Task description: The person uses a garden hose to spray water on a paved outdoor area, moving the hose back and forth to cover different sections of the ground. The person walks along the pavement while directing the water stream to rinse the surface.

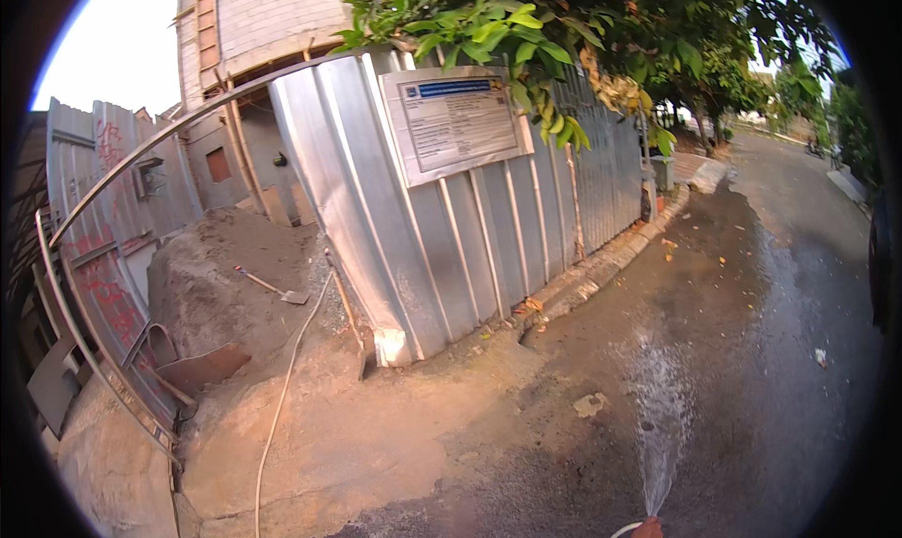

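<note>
At the very bottom edge, a small part of my right hand (648, 529) shows, a fingertip pressed on the end of a pale hose (624, 531). From there a fan of water (660, 416) sprays up and forward onto the dark, wet asphalt road (752, 350). The rest of that hand is cut off by the frame. My left hand is out of view.
A corrugated metal fence (451, 256) with a sign board (456, 120) runs along a curb (601, 265) on the left. Behind its open end lie a sand pile (216, 284), a shovel (272, 286) and a thin line (282, 388) across the ground. Tree branches (564, 31) hang overhead.
</note>
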Demonstrator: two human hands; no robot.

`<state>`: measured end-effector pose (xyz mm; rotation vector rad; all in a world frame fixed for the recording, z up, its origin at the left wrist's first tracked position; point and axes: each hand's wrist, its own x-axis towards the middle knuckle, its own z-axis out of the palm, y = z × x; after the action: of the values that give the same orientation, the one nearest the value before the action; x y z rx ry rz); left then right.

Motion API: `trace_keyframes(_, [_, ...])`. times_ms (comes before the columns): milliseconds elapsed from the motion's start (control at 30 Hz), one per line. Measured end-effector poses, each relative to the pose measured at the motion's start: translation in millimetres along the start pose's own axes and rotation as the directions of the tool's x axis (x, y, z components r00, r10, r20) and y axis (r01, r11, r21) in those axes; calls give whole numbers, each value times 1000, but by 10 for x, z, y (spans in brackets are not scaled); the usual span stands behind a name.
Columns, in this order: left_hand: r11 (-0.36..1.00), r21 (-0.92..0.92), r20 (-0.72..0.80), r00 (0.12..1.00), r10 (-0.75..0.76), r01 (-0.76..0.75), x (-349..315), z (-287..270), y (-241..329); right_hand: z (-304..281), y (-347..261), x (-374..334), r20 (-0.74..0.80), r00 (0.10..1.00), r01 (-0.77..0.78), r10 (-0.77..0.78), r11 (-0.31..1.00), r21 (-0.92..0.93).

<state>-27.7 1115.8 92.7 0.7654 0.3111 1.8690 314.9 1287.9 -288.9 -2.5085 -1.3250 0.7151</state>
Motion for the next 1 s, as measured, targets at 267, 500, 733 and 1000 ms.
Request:
trace_keyframes(267, [989,126,190,977,-98,75,-20,-202,50,-462,-22,-599,-188,968,-140,167,979,149])
trace_keyframes(500, [905,-246,399,887,-231,346,114,435,256,-694,353,-932,-175,957,-213,231,970,115])
trace_keyframes(733, [881,-61,649,689,-322,469,79,662,318,-709,818,-1156,-86,969,-236,230,970,-58])
trace_keyframes(1000, [847,-69,708,624,-330,527,-58,855,68,-649,1091,-1439,-34,947,-321,320,934,-157])
